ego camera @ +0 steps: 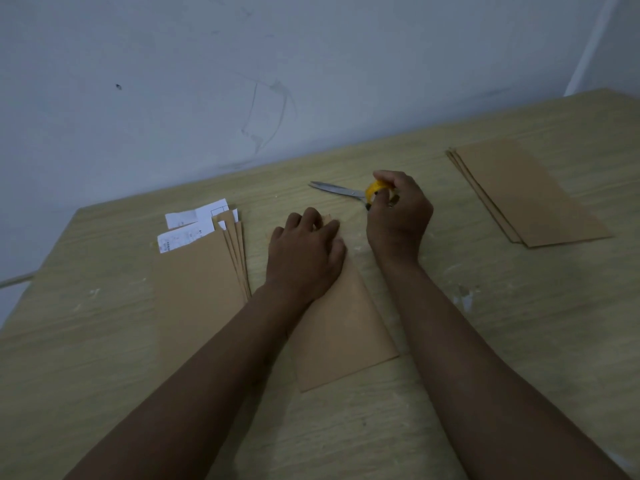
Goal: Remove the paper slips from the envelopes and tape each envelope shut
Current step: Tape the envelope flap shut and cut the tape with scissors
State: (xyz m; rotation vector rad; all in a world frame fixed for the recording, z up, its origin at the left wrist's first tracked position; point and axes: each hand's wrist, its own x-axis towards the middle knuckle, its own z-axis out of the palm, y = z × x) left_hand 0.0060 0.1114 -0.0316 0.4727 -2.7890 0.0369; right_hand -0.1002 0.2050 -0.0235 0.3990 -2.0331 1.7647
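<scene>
**Envelope held flat while the scissors are taken up**

A wooden table set against a pale wall is seen from above. Two piles of brown envelopes are laid on it. The left pile is fanned, with white paper slips showing at its far end, so it is judged to be the pile not yet dealt with. The right pile lies well apart and no slips are seen in it.

Between the piles a single envelope is laid lengthwise. Its far end is pressed down by the left hand, whose fingers are bent over the flap edge; whether anything is pinched under them cannot be told. Just beyond, the yellow handle of the scissors is gripped by the right hand, the fingers curled round it, the blades closed and pointed left on the table.

No tape can be made out clearly. The step in hand is judged to be the sealing of this middle envelope. For a clean result, the flap should be kept flat and square under the left hand, any tape should be drawn taut before it is cut, and the blades should be kept clear of the pressing fingers.
</scene>
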